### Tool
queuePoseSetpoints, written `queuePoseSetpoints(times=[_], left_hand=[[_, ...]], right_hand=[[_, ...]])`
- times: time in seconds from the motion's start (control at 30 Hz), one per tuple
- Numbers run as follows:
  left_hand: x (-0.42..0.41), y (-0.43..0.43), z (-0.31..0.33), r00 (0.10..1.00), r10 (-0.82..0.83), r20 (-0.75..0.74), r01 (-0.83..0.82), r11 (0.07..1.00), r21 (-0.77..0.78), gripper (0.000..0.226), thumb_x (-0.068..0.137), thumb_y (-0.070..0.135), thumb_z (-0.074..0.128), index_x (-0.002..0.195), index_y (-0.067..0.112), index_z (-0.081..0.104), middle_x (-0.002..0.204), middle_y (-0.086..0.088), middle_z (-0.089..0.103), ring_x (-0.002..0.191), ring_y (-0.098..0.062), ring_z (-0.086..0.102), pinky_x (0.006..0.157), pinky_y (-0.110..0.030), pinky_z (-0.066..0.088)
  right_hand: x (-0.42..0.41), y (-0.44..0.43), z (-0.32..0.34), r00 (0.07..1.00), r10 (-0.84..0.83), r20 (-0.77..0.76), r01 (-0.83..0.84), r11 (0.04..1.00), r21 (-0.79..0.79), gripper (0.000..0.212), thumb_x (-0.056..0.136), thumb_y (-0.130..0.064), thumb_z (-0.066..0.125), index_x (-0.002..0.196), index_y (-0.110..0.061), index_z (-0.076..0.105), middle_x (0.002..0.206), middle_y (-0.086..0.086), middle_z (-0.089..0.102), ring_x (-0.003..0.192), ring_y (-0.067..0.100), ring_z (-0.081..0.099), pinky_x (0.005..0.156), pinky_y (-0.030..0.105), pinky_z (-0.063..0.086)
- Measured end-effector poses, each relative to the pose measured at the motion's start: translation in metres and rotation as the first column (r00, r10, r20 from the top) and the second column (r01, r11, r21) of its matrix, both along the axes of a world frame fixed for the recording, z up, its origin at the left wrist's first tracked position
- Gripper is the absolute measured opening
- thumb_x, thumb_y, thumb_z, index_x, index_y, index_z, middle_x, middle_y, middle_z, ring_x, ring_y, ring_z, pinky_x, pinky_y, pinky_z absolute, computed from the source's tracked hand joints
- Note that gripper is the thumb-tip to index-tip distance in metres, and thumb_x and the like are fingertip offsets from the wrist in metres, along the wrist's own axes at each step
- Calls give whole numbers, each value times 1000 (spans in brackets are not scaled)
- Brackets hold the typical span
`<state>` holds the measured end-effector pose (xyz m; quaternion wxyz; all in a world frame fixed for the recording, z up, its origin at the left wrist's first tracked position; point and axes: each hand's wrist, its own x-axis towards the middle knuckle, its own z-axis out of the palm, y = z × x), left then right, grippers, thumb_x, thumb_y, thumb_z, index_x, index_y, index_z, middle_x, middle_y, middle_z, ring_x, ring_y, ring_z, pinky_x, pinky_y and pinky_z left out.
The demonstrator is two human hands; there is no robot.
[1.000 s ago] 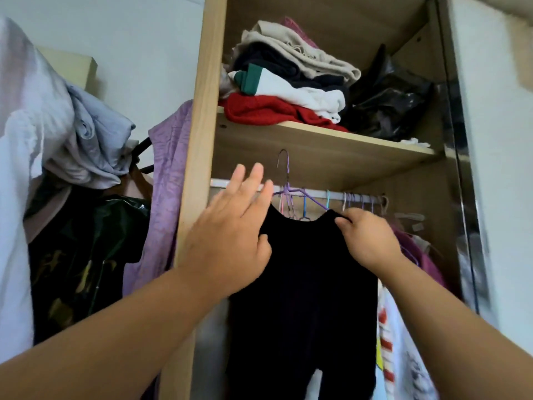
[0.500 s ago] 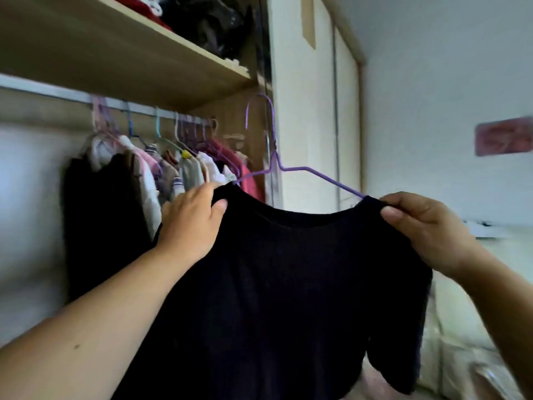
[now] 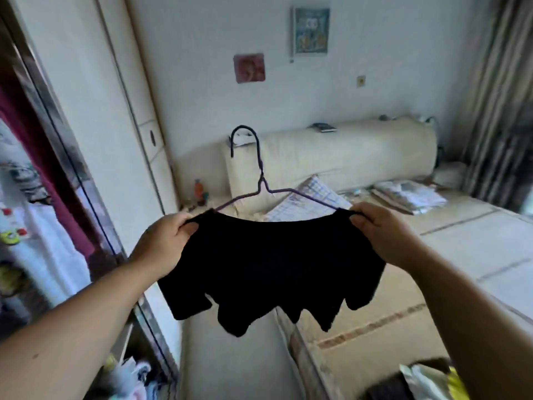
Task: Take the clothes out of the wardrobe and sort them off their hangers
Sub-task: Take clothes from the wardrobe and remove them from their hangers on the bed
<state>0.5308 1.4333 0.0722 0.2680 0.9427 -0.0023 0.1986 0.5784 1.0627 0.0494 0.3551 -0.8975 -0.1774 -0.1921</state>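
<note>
**A:** Where is the shirt right now?

**B:** You hold the black T-shirt (image 3: 271, 264) up in the air in front of you, between the wardrobe (image 3: 95, 116) on your left and the bed (image 3: 461, 255) on your right. It hangs on a purple wire hanger (image 3: 261, 180), and the hook stands upright above the neckline. The lower edge of the shirt is bunched and uneven.

**A:** And my grip?

**B:** Your left hand (image 3: 164, 243) pinches one shoulder of the shirt, with the thumb on top and the fingers curled underneath. Your right hand (image 3: 380, 232) pinches the other shoulder the same way. I cannot tell whether either grip also catches the hanger wire under the cloth.

**A:** What else is around it?

**B:** Beyond the shirt, a checked pillow (image 3: 311, 200) lies at the head of the bed, against the cream headboard (image 3: 346, 151). At your far left, a dark red garment (image 3: 34, 140) and a white garment (image 3: 52, 249) hang inside the wardrobe.
</note>
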Motion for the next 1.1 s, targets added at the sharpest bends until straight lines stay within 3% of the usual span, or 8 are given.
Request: queuePoseSetpoints(times=[0.07,0.17,0.3,0.47,0.57,0.73,0.9,1.1], left_hand=[[-5,-34,-14,995,-90,-45,90,996,-17,15,95,24,51,96,18,65,90,-5,68,87,-23,62,78,-37,47],[-6,-94,-37,969,-226,-103,226,974,-11,12,94,26,53,84,26,60,75,6,64,72,-10,58,63,-18,42],[-1,-188,-76,903,-376,-208,381,925,-17,9,92,22,57,92,23,66,92,-4,68,87,-19,61,75,-27,43],[4,-313,-134,786,-501,-362,545,838,23,10,92,30,56,94,28,65,101,-1,67,99,-22,58,75,-30,38],[6,-382,-169,728,-519,-449,594,803,36,14,93,30,53,100,26,65,106,-1,65,100,-22,57,71,-27,33],[17,-476,-226,664,-485,-569,610,792,37,19,94,30,47,105,27,63,112,-2,59,96,-21,54,80,-31,41],[43,-544,-264,698,-406,-590,552,830,81,22,95,30,46,108,30,63,114,-4,55,106,-28,53,96,-42,42],[86,-590,-301,708,-343,-618,526,839,136,22,94,33,45,105,35,64,111,0,56,105,-25,54,97,-44,41]], right_hand=[[-33,-35,-22,992,-59,-111,63,997,35,10,91,-18,56,91,-25,62,82,-6,58,82,17,53,74,32,39],[-84,-92,-60,944,-166,-285,190,980,60,16,91,-18,55,80,-30,57,71,-10,56,74,17,52,69,31,39],[-155,-168,-111,846,-304,-439,375,923,83,21,91,-16,56,74,-28,58,59,-14,58,57,-2,51,54,14,37],[-227,-257,-170,664,-409,-626,598,793,116,19,92,-20,56,81,-32,65,65,-8,65,60,7,59,58,24,43],[-251,-303,-204,556,-464,-690,696,714,80,17,93,-20,56,82,-29,66,61,-9,65,52,4,58,50,20,43],[-248,-374,-249,406,-543,-735,725,681,-103,15,94,-24,53,102,-28,65,93,-5,65,85,16,61,66,24,40],[-210,-432,-290,330,-558,-761,720,670,-179,14,94,-22,51,96,-29,62,81,-4,65,68,14,60,51,23,38],[-160,-466,-347,257,-578,-775,726,644,-240,20,95,-20,46,108,-25,61,83,-1,61,74,18,58,61,28,47]])
